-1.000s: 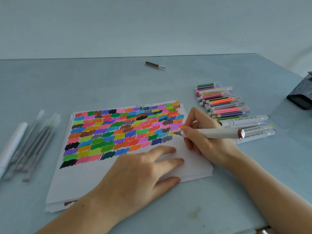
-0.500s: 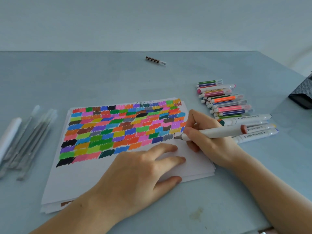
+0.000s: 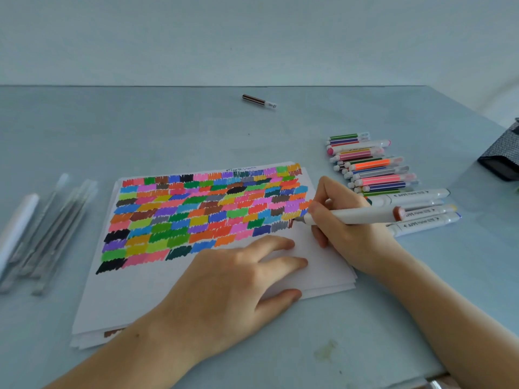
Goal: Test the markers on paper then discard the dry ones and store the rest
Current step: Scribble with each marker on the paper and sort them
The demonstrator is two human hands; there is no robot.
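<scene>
right hand (image 3: 348,234) grip on marker (image 3: 354,215)

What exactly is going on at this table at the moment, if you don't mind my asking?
A person is testing markers on paper. The right hand holds a white marker with a brown end cap, its tip on the paper beside the last grey swatch, where a small dark red-brown mark shows. The left hand rests flat on the sheet. More markers lie in a row to the right, and one striped marker lies alone farther back.
</scene>
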